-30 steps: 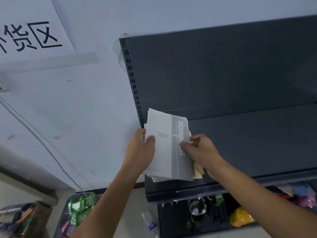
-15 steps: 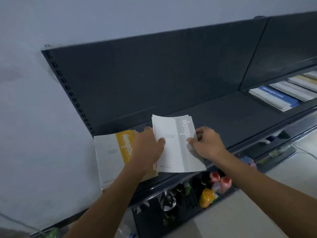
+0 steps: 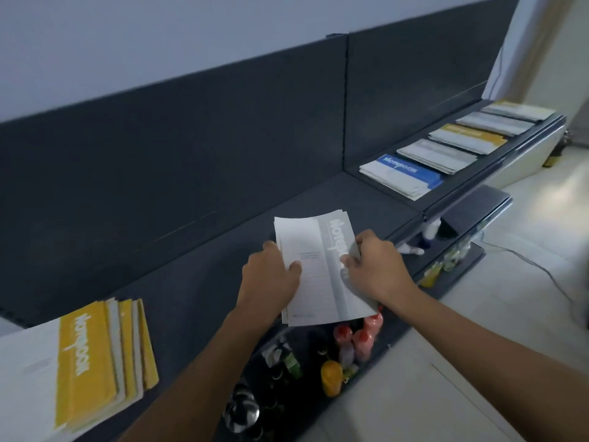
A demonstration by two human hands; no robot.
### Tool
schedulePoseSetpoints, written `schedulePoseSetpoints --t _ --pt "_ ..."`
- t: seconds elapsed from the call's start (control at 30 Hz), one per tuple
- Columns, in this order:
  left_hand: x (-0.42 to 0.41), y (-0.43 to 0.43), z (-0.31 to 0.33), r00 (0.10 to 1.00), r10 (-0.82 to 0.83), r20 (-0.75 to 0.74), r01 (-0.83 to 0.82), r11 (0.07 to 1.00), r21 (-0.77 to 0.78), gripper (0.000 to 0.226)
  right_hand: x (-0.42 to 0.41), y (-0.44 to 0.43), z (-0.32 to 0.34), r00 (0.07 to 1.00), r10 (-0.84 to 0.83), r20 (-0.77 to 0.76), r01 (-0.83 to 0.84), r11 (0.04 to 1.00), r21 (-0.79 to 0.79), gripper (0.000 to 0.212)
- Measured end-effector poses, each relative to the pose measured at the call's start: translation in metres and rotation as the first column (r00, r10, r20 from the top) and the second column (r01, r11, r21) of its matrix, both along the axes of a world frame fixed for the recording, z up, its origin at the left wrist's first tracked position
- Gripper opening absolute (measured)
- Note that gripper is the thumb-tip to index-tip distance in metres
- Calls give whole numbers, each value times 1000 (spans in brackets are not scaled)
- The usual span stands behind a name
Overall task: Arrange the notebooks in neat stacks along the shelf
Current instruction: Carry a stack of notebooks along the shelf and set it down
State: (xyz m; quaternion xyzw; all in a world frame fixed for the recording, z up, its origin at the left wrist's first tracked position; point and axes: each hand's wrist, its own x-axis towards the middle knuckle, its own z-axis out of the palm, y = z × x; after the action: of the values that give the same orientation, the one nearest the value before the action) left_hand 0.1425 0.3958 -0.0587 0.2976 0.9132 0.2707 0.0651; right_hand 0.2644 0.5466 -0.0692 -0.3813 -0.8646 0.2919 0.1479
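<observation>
Your left hand (image 3: 271, 279) and right hand (image 3: 376, 269) each pinch an opposite edge of a thin, fanned bundle of grey notebooks (image 3: 315, 266), thumbs on top, at the middle of the dark shelf (image 3: 197, 282) and overhanging its front lip. A splayed yellow stack (image 3: 86, 355) lies at the shelf's left end, tidy stacks (image 3: 401, 173) at its right. If either pinch loosens, loose copies could slide off the shelf's front onto the bottles (image 3: 360, 336) below.

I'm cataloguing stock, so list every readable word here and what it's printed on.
"Notebook": grey-banded notebooks, centre.
"Notebook": yellow notebook, left stack.
"Notebook": blue notebook, right row.
Cover small print: too small to read.
Farther stacks: nothing legible.
</observation>
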Motion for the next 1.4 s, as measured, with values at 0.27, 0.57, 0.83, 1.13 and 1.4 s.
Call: schedulePoseSetpoints --t 0.27,0.57,0.83,1.13,1.4 --pt "49 103 -1 999 -42 13 43 999 -34 31 54 96 -13 997 -69 19 68 996 53 26" --pt "51 197 9 992 -122 30 123 990 -68 30 68 182 -13 991 -134 10 133 990 34 25" --pt "34 288 7 973 -209 94 213 977 -32 33 64 255 -10 970 -241 29 240 970 31 22" --pt "27 378 -4 957 -273 97 277 961 -27 30 67 332 -11 937 -345 64 345 938 -1 25" --pt "48 461 -10 958 -268 98 273 961 -43 33 90 416 -19 945 -326 37 328 943 -52 24"
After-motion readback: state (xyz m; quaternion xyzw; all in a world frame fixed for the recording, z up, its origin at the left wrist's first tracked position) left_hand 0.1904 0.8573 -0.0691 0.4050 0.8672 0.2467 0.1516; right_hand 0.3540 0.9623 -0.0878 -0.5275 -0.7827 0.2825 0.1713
